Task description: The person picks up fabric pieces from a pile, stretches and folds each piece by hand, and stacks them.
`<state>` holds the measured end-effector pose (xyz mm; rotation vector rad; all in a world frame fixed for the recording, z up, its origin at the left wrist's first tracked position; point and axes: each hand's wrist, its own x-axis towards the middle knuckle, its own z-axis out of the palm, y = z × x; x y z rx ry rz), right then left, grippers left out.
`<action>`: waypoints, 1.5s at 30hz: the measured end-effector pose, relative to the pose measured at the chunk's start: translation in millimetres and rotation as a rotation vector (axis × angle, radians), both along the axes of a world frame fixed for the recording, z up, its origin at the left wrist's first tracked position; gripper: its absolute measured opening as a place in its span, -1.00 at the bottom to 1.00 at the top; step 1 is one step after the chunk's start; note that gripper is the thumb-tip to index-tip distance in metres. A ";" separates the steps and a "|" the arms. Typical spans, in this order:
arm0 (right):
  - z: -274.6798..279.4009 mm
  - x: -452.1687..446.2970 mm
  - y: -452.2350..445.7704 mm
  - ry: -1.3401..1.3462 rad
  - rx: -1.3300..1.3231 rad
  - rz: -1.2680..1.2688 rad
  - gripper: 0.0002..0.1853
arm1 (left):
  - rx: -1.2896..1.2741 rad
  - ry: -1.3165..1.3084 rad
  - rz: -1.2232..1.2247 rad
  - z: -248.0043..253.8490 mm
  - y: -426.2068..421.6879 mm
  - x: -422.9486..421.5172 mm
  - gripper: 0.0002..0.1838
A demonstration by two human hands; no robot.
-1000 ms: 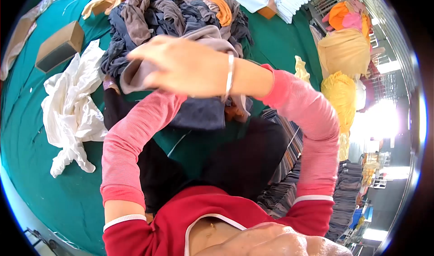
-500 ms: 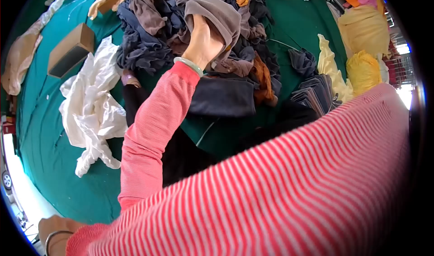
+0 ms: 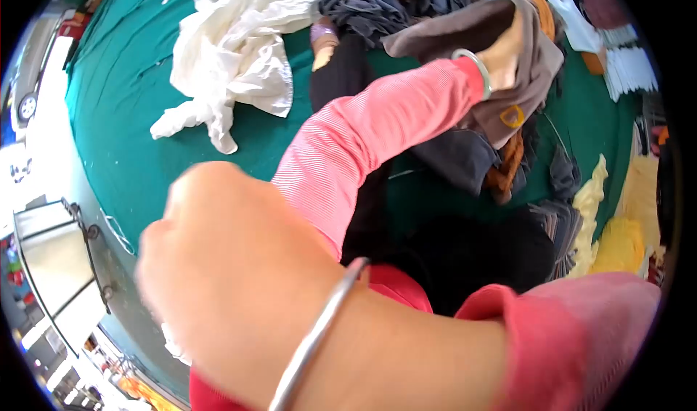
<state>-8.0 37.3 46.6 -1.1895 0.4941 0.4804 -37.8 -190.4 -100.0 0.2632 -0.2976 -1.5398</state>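
Note:
My left hand (image 3: 502, 57), with a pale green bangle at the wrist, reaches to the upper right and grips a grey-brown cloth (image 3: 534, 84). The cloth drapes around the fingertips, which are hidden, and a small yellow mark shows on it. Close to the camera, my right hand (image 3: 225, 258) crosses over to the left, blurred, with its back towards me and a silver bangle at the wrist. Its fingers are curled under; anything inside them is hidden. Below the grey-brown cloth lies a dark grey cloth (image 3: 461, 157), beside an orange-brown one (image 3: 508, 168).
A crumpled white cloth (image 3: 232, 55) lies on the green ground sheet (image 3: 120, 113). Dark cloths (image 3: 363, 8) are heaped at the top. Folded dark cloths (image 3: 559, 229) and yellow cloths (image 3: 621, 244) are at the right. A wheeled cart (image 3: 62, 266) stands at the left.
The view has swung left and down. My right hand has come from the lower left edge into the foreground. My left hand has kept the grey-brown cloth, which now hangs more spread out.

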 end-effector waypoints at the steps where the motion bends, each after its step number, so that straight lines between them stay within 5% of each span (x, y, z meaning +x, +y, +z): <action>1: 2.7 -0.8 1.0 0.012 -0.007 -0.023 -0.81 | 0.000 -0.023 -0.003 1.7 0.8 -4.1 -0.43; 9: 21.4 -14.9 -5.5 -0.102 -0.249 -0.447 -0.78 | 0.004 -0.150 0.012 9.5 13.9 -14.7 -0.45; 15: 48.5 -38.1 -35.1 -0.040 -0.214 -0.502 -0.82 | 0.021 -0.217 0.059 9.1 16.8 -0.8 -0.47; 20: 12.4 -69.6 -98.5 -0.207 -0.502 -0.425 -0.76 | -0.004 -0.256 0.022 0.5 9.2 12.3 -0.49; 25: -76.9 -94.8 -205.5 -0.061 -0.057 -0.888 -0.81 | -0.024 -0.250 -0.035 -9.2 4.8 34.4 -0.51; 33: -132.8 -145.1 -295.9 0.019 -0.195 -1.257 -0.66 | -0.094 -0.271 -0.100 -8.2 -3.4 46.9 -0.53; 38: -173.7 -169.3 -297.0 -0.107 0.272 -1.130 -0.48 | -0.131 -0.223 -0.132 -6.7 -3.7 50.2 -0.54; 39: -200.9 -177.8 -298.0 -0.377 -0.093 -0.844 -0.46 | -0.134 -0.208 -0.136 -7.0 -1.9 49.9 -0.54; 41: -188.5 -184.6 -285.2 -0.355 0.636 -0.831 -0.50 | -0.142 -0.164 -0.148 -8.8 1.7 52.9 -0.55; 43: -198.0 -191.9 -276.5 -0.576 0.173 -0.687 -0.56 | -0.155 -0.127 -0.149 -8.8 4.9 61.3 -0.55; 44: -190.7 -206.4 -282.7 -0.554 0.917 -0.746 -0.58 | -0.161 -0.105 -0.150 -9.4 4.9 67.1 -0.55; 45: -169.2 -207.8 -279.6 -0.461 0.623 -0.900 -0.65 | -0.172 -0.091 -0.148 -11.6 3.4 72.7 -0.55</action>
